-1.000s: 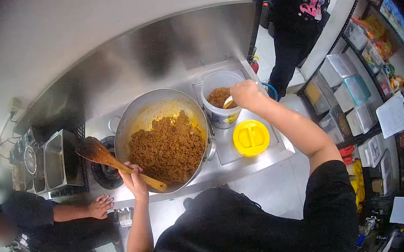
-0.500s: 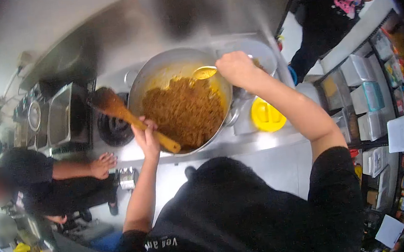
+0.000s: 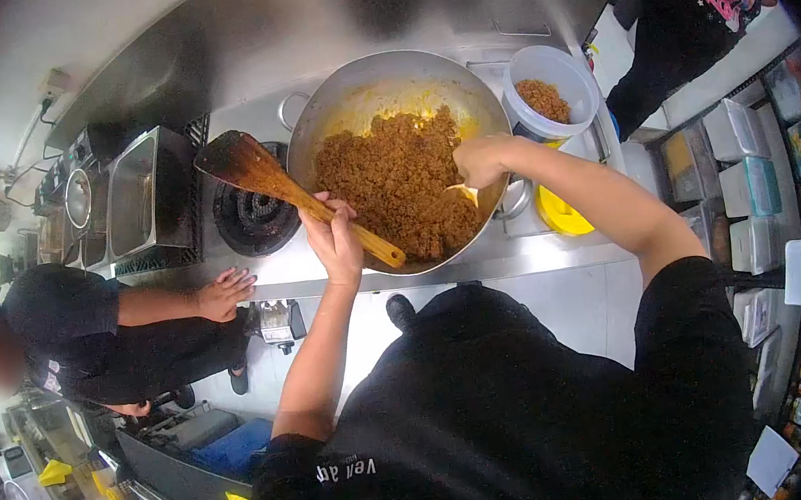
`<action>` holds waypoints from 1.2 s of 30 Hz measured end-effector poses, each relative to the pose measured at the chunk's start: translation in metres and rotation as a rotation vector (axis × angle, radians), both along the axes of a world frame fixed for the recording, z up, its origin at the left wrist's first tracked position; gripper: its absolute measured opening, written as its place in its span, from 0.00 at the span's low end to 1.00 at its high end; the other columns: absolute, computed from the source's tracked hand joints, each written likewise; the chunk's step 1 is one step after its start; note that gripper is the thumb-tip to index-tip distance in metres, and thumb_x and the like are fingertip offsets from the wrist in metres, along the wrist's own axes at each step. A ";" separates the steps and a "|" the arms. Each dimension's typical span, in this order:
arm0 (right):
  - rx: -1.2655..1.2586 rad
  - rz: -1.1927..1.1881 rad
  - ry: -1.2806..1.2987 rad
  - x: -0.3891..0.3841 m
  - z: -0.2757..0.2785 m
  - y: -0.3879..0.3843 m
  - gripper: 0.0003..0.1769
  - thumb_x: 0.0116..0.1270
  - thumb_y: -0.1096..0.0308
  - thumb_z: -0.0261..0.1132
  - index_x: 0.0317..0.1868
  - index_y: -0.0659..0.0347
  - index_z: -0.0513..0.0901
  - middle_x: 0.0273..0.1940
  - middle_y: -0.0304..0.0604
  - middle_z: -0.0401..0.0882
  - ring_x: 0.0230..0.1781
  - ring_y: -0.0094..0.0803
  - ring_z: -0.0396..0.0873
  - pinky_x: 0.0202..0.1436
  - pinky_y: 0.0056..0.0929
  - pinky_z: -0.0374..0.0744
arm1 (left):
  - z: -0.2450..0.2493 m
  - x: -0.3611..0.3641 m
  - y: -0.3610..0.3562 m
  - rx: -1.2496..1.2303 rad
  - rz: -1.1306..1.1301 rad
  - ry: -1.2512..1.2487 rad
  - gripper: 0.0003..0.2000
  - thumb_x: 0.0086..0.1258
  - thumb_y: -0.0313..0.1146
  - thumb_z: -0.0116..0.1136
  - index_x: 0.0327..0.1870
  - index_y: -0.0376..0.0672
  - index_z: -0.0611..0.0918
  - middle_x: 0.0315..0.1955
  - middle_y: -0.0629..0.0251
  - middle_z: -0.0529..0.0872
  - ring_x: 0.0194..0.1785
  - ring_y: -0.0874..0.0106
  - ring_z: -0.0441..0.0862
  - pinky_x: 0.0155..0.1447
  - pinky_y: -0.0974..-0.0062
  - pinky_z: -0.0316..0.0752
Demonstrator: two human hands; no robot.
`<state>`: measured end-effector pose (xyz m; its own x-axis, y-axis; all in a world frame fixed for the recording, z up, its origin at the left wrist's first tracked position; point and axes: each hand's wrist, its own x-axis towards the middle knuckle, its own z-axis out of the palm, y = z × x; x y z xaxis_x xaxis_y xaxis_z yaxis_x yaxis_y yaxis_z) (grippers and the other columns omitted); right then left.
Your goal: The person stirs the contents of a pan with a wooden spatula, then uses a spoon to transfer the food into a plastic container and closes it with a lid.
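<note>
A large metal pot (image 3: pixel 369 72) holds a heap of brown, crumbly minced food (image 3: pixel 386 172), with yellow oil along its inner wall. My left hand (image 3: pixel 334 241) is closed round the handle of a wooden spatula (image 3: pixel 256 171) at the pot's near left rim. The spatula's darkened blade points up and left, outside the pot. Inside the pot's right side, my right hand (image 3: pixel 482 160) grips a spoon (image 3: pixel 460 190), whose bowl is down at the food and partly hidden. Right of the pot stands a clear plastic tub (image 3: pixel 575 69) with some of the same food (image 3: pixel 542 101).
A yellow lid (image 3: pixel 564 213) lies on the counter below the tub. Left of the pot are a black burner (image 3: pixel 251 213) and metal trays (image 3: pixel 136 197). A co-worker's hand (image 3: pixel 224 295) rests at the counter's edge; another person (image 3: pixel 691 9) stands at upper right. Shelves (image 3: pixel 736 169) line the right.
My right hand has moved down from the pot's upper right rim, taking the spoon into the food. The view has shifted, showing more of the tub. My left hand still holds the spatula.
</note>
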<state>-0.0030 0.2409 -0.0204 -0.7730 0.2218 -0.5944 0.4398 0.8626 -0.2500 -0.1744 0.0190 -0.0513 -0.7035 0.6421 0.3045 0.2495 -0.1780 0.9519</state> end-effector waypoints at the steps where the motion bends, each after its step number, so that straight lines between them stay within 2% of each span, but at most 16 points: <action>1: -0.003 0.001 0.000 -0.002 -0.003 -0.002 0.14 0.52 0.62 0.62 0.33 0.65 0.84 0.33 0.55 0.83 0.36 0.48 0.82 0.36 0.45 0.77 | -0.002 0.000 0.002 0.035 0.001 -0.019 0.13 0.63 0.22 0.45 0.49 0.36 0.66 0.27 0.62 0.75 0.30 0.73 0.74 0.39 0.76 0.71; 4: -0.124 0.063 0.054 -0.008 -0.015 -0.006 0.13 0.52 0.63 0.62 0.29 0.65 0.84 0.28 0.55 0.82 0.30 0.47 0.81 0.33 0.44 0.76 | 0.001 0.002 0.000 0.043 0.002 -0.025 0.14 0.63 0.23 0.45 0.49 0.36 0.66 0.27 0.62 0.75 0.31 0.73 0.74 0.39 0.77 0.70; 6: -0.208 0.112 0.109 -0.015 -0.036 -0.005 0.13 0.55 0.61 0.65 0.28 0.65 0.85 0.24 0.52 0.81 0.27 0.42 0.80 0.32 0.41 0.75 | 0.001 0.006 -0.002 0.018 0.001 -0.017 0.14 0.62 0.23 0.45 0.50 0.36 0.66 0.28 0.61 0.75 0.31 0.73 0.73 0.40 0.77 0.69; 9: -0.280 0.150 0.081 -0.013 -0.041 -0.001 0.14 0.56 0.61 0.64 0.28 0.65 0.85 0.23 0.50 0.81 0.25 0.39 0.80 0.31 0.39 0.74 | -0.006 0.004 -0.006 -0.020 0.012 0.021 0.14 0.63 0.23 0.45 0.50 0.36 0.65 0.28 0.61 0.75 0.31 0.73 0.73 0.40 0.76 0.69; 13: -0.245 0.162 0.135 -0.002 -0.039 0.013 0.12 0.56 0.61 0.64 0.29 0.63 0.85 0.24 0.50 0.82 0.26 0.38 0.80 0.32 0.39 0.74 | -0.003 -0.002 -0.004 0.018 0.007 -0.018 0.14 0.62 0.23 0.46 0.49 0.35 0.66 0.27 0.61 0.75 0.31 0.72 0.74 0.41 0.75 0.71; 15: -0.279 0.063 0.299 0.007 -0.029 0.015 0.12 0.55 0.64 0.62 0.29 0.66 0.82 0.22 0.55 0.78 0.20 0.40 0.75 0.28 0.41 0.70 | 0.000 -0.003 -0.003 0.055 -0.011 -0.043 0.14 0.62 0.23 0.45 0.50 0.35 0.66 0.28 0.61 0.75 0.32 0.72 0.74 0.41 0.76 0.71; 19: -0.187 0.041 0.322 0.008 0.004 0.017 0.11 0.56 0.64 0.62 0.30 0.66 0.83 0.24 0.54 0.79 0.22 0.40 0.76 0.29 0.41 0.71 | 0.009 -0.001 -0.003 0.134 -0.044 -0.097 0.13 0.63 0.22 0.44 0.49 0.37 0.66 0.28 0.62 0.75 0.32 0.74 0.74 0.42 0.77 0.71; 21: -0.227 -0.078 0.498 0.017 0.013 0.023 0.11 0.57 0.65 0.61 0.31 0.65 0.83 0.23 0.53 0.79 0.21 0.38 0.74 0.29 0.39 0.71 | 0.017 0.003 -0.006 0.100 -0.115 -0.146 0.13 0.62 0.22 0.44 0.49 0.37 0.66 0.28 0.62 0.75 0.32 0.74 0.73 0.42 0.77 0.70; 25: -0.147 -0.124 0.503 0.033 0.037 0.031 0.10 0.59 0.66 0.61 0.32 0.65 0.83 0.20 0.50 0.77 0.20 0.33 0.72 0.29 0.36 0.71 | 0.052 0.019 -0.001 0.091 -0.164 -0.241 0.14 0.62 0.22 0.44 0.50 0.37 0.66 0.28 0.63 0.75 0.33 0.74 0.73 0.42 0.77 0.69; 27: -0.177 -0.395 0.571 0.048 0.046 0.025 0.15 0.59 0.62 0.62 0.25 0.68 0.79 0.18 0.50 0.74 0.20 0.32 0.71 0.28 0.40 0.69 | 0.065 0.024 0.004 0.177 -0.209 -0.213 0.15 0.61 0.22 0.44 0.50 0.37 0.66 0.28 0.63 0.75 0.33 0.74 0.72 0.41 0.77 0.68; 28: -0.166 -0.402 0.575 0.055 0.046 0.025 0.15 0.59 0.62 0.62 0.25 0.68 0.79 0.18 0.50 0.74 0.20 0.32 0.71 0.28 0.40 0.69 | 0.074 0.028 0.004 0.133 -0.201 -0.177 0.15 0.61 0.22 0.44 0.50 0.38 0.67 0.29 0.63 0.74 0.32 0.74 0.72 0.41 0.77 0.67; 29: -0.189 -0.478 0.601 0.062 0.043 0.027 0.15 0.60 0.62 0.62 0.25 0.67 0.80 0.17 0.49 0.73 0.20 0.31 0.71 0.28 0.39 0.69 | 0.072 0.028 0.006 0.151 -0.217 -0.169 0.16 0.62 0.23 0.45 0.52 0.39 0.68 0.29 0.63 0.75 0.30 0.75 0.72 0.36 0.79 0.69; 31: -0.205 -0.553 0.629 0.072 0.041 0.028 0.15 0.60 0.62 0.62 0.26 0.67 0.80 0.17 0.48 0.73 0.20 0.30 0.72 0.28 0.39 0.69 | 0.079 0.037 0.007 0.167 -0.234 -0.234 0.16 0.62 0.24 0.45 0.52 0.40 0.68 0.27 0.63 0.74 0.27 0.75 0.71 0.31 0.79 0.68; 32: -0.203 -0.592 0.638 0.076 0.042 0.028 0.14 0.60 0.62 0.62 0.26 0.66 0.81 0.18 0.48 0.74 0.20 0.31 0.72 0.28 0.38 0.69 | 0.085 0.043 0.007 0.174 -0.237 -0.233 0.16 0.62 0.24 0.45 0.52 0.40 0.68 0.27 0.63 0.74 0.27 0.75 0.71 0.31 0.79 0.68; 34: -0.187 -0.631 0.637 0.084 0.048 0.027 0.14 0.60 0.61 0.62 0.28 0.65 0.83 0.19 0.50 0.76 0.21 0.33 0.74 0.29 0.38 0.70 | 0.096 0.055 0.006 0.187 -0.305 -0.388 0.16 0.61 0.25 0.45 0.52 0.41 0.68 0.25 0.63 0.74 0.24 0.74 0.70 0.26 0.79 0.67; 36: -0.156 -0.656 0.644 0.090 0.053 0.022 0.14 0.60 0.61 0.62 0.29 0.64 0.83 0.20 0.51 0.77 0.21 0.35 0.74 0.29 0.38 0.71 | 0.095 0.059 0.006 0.150 -0.354 -0.402 0.16 0.60 0.25 0.45 0.51 0.41 0.68 0.26 0.63 0.74 0.26 0.74 0.71 0.29 0.79 0.67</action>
